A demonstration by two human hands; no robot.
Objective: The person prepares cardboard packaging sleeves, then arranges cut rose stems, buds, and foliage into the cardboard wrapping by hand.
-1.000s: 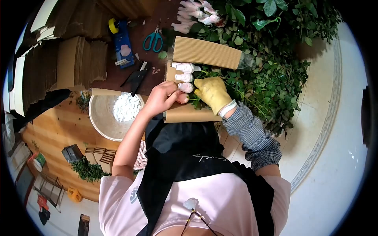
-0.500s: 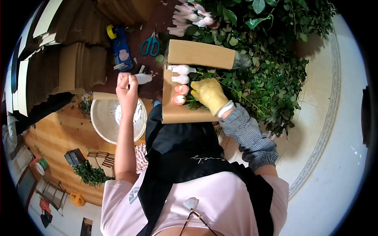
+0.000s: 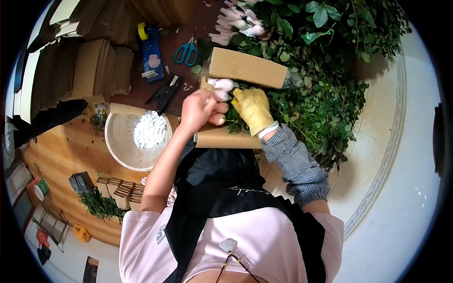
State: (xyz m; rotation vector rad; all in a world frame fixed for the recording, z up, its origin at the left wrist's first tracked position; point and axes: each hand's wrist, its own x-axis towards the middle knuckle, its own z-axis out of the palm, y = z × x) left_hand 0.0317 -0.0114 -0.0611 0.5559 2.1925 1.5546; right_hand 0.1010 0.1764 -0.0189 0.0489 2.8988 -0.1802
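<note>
My bare left hand (image 3: 198, 109) is closed above the rose heads on a brown cardboard sheet (image 3: 226, 140); the white foam net in its fingers is mostly hidden. Beside its fingertips lie netted roses (image 3: 222, 85) and pink rose heads (image 3: 217, 119), partly covered by the hand. My right hand (image 3: 254, 111), in a yellow glove, is closed around rose stems just behind the heads, and its grip hides them. Leafy stems (image 3: 306, 106) spread to the right of the glove. A corrugated cardboard wrap (image 3: 247, 67) lies along the far side of the netted roses.
A round tub (image 3: 112, 146) of white foam nets stands at the left. Teal scissors (image 3: 186, 52), a blue tape dispenser (image 3: 151, 54) and a black stapler-like tool (image 3: 166, 94) lie on the dark table. Folded cardboard stacks (image 3: 89, 68) rise beyond, and more netted roses (image 3: 236, 21) lie at the back.
My left hand has moved right, from beside the black tool to the rose heads, with the foam net it was pinching. My gloved right hand has stayed almost in place.
</note>
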